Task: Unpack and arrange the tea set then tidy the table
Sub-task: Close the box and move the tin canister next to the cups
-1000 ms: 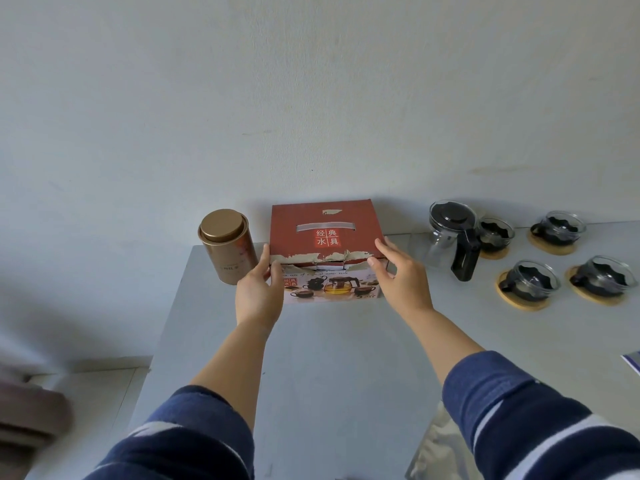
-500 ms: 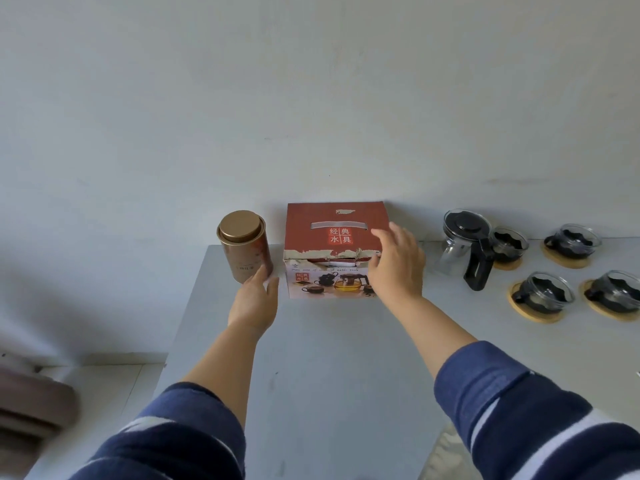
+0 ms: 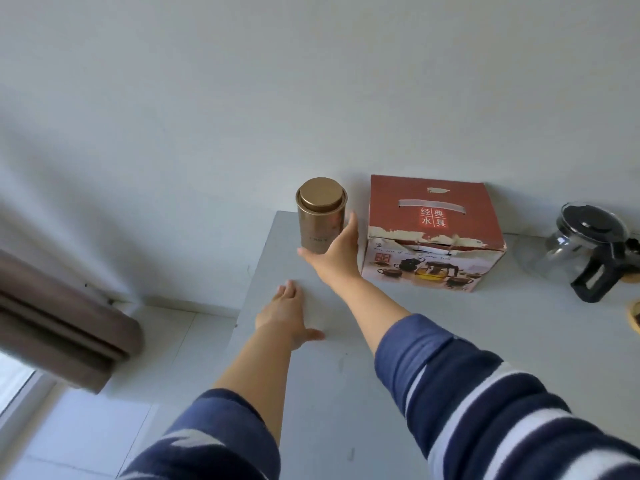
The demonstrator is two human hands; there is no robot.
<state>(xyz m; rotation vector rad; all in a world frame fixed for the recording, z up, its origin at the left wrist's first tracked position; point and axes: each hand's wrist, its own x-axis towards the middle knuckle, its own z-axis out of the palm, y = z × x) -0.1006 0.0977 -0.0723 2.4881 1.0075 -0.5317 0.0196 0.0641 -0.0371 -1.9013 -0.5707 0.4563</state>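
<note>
A red tea set box point(image 3: 433, 233) with torn edges stands closed at the back of the grey table point(image 3: 346, 393), against the wall. To its left stands a bronze tea tin point(image 3: 320, 214) with a round lid. My right hand point(image 3: 334, 252) reaches across with thumb and fingers spread around the tin's lower front, at or just short of its surface. My left hand point(image 3: 285, 315) lies flat with straight fingers on the table near its left edge. A glass teapot point(image 3: 588, 251) with a black lid and handle stands to the right of the box.
The table's left edge runs just left of the tin, with pale floor tiles point(image 3: 138, 375) below. A brown curtain point(image 3: 59, 323) hangs at the far left. A wooden coaster's edge point(image 3: 635, 317) shows at the right border.
My right hand left the box and crossed leftward to the tin. My left hand drew back from the box and settled on the table. The view swung left, so the cups went out of frame.
</note>
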